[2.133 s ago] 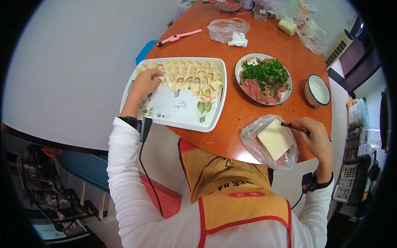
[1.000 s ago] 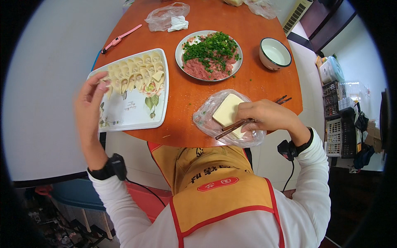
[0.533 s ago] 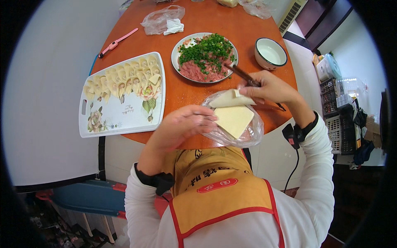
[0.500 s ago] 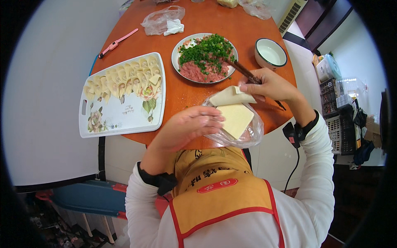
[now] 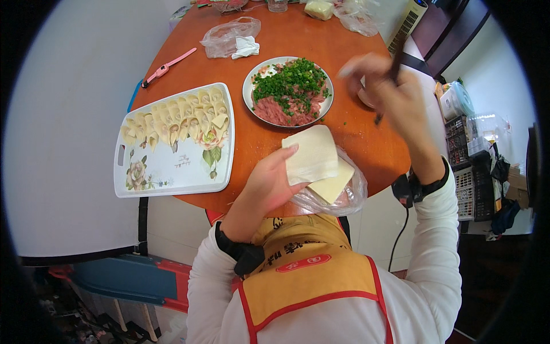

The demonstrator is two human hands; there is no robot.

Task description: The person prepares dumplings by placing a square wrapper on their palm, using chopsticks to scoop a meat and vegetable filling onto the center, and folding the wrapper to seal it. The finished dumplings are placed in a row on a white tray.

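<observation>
A single square wonton wrapper (image 5: 312,156) lies across the fingers of my left hand (image 5: 269,180), its thumb pressing on the near face. Beneath it, a stack of wrappers (image 5: 334,184) rests on a clear plastic bag (image 5: 358,192) at the table's front edge. My right hand (image 5: 395,92), smeared by motion, grips dark chopsticks (image 5: 396,60) in front of a white bowl (image 5: 365,98) that it mostly hides. Left of that hand is a white plate (image 5: 247,94) of pink minced meat (image 5: 281,110) with chopped green onion (image 5: 289,80) on top.
A white flowered tray (image 5: 172,179) at the left carries rows of folded wontons (image 5: 182,117). Behind it lies a pink-strapped watch (image 5: 163,70). Farther back are a crumpled plastic bag (image 5: 226,37), a white tissue (image 5: 246,47) and a glass (image 5: 278,5).
My left hand now holds the wrapper that my right hand was peeling off the stack. The right hand has moved up and away with the chopsticks, toward the bowl.
</observation>
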